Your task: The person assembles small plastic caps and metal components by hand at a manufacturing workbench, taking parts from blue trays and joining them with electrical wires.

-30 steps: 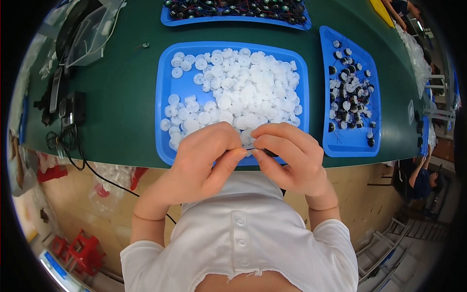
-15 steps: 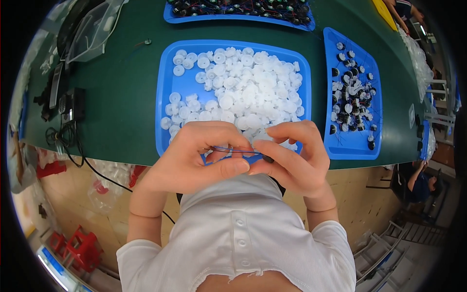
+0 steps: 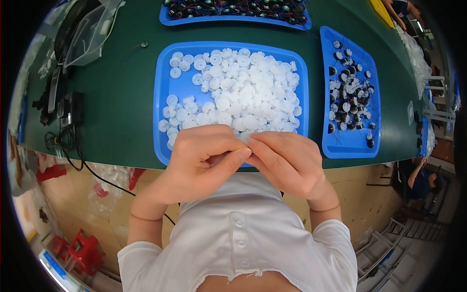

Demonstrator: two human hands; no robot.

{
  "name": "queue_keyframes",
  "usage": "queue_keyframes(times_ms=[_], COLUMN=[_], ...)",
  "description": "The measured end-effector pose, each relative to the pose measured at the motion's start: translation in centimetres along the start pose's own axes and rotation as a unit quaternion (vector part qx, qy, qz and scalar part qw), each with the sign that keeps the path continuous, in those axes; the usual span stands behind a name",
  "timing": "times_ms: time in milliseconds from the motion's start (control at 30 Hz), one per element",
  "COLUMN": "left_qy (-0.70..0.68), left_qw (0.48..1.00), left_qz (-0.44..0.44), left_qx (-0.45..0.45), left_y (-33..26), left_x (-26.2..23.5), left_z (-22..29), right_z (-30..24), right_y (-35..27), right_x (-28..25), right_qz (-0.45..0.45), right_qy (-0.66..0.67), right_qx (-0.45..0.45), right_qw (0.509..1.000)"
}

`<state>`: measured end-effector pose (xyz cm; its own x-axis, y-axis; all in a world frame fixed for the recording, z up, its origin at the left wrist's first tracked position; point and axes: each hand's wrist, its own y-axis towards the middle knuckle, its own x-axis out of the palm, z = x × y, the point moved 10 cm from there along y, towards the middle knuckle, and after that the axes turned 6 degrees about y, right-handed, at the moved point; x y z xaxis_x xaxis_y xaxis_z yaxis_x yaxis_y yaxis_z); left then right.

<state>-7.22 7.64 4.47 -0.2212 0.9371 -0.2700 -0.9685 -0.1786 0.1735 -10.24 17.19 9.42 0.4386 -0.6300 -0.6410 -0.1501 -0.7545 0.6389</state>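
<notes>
White plastic pieces point(image 3: 243, 92) lie heaped in a blue tray point(image 3: 187, 86), at 12 o'clock from the meeting fingertips. The left hand point(image 3: 202, 155) and right hand point(image 3: 288, 163) both pinch, thumbs against forefingers, just over the tray's near edge; whatever sits between is hidden, so I cannot tell what they grasp. At 2 o'clock, a narrower blue tray point(image 3: 348, 148) holds black wired parts point(image 3: 357, 104); at 10 o'clock stands a clear plastic bin point(image 3: 90, 41).

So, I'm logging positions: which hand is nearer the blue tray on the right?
Right: right hand near the blue tray, off its lower-left corner; left hand farther left.
</notes>
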Motion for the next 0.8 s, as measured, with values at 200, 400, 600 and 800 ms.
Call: queue_keyframes(times_ms=[200, 400, 600, 800], left_qy=[0.042, 0.03, 0.036, -0.479], left_qw=[0.999, 0.996, 0.999, 0.867], left_qz=[0.029, 0.072, 0.022, 0.024], left_qx=[0.013, 0.044, 0.015, -0.136], left_y=[0.0, 0.0, -0.3, -0.4], left_x=[-0.3, -0.9, -0.6, 0.1], left_z=[0.8, 1.2, 0.3, -4.0], right_z=[1.0, 2.0, 2.5, 4.7], right_y=[-0.3, -0.2, -0.1, -1.9], right_x=[-0.6, -0.9, -0.3, -0.8], right_qz=[0.009, 0.051, 0.027, 0.057], right_qy=[0.051, 0.108, 0.122, 0.226], right_qx=[0.052, 0.099, 0.152, 0.226], right_qw=[0.997, 0.988, 0.98, 0.946])
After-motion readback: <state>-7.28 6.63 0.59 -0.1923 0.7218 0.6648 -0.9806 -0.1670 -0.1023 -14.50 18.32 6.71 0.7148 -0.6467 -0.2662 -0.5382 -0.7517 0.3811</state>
